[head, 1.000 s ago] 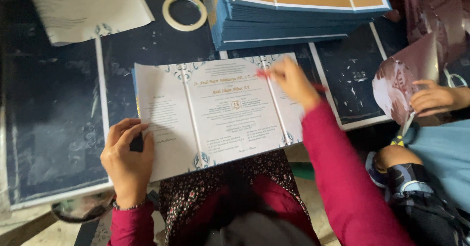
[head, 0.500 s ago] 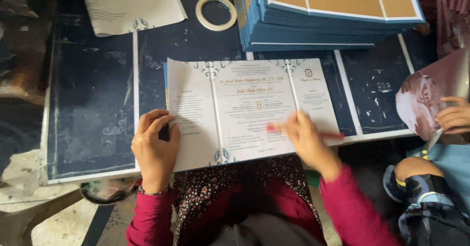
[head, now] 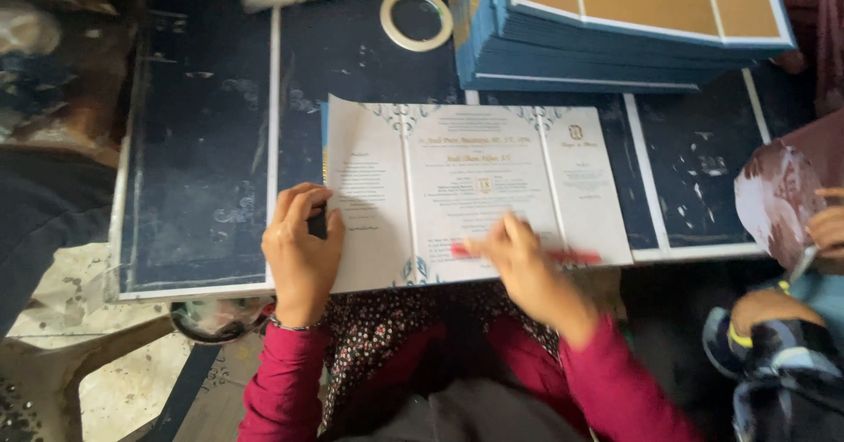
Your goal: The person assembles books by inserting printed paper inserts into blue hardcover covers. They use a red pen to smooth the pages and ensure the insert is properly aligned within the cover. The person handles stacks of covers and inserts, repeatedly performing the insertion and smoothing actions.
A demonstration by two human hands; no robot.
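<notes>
Left hand: your left hand lies flat, fingers curled, pressing the left panel of the card near its lower edge
Right hand: your right hand is blurred, fingers closed on a thin red strip along the card's lower edge
Card: the white three-panel card lies unfolded on the dark tabletop, right before you
Beyond: a tape ring sits left of the blue card stack

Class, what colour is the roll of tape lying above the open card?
The tape roll is cream-white, seen in the head view.
</notes>
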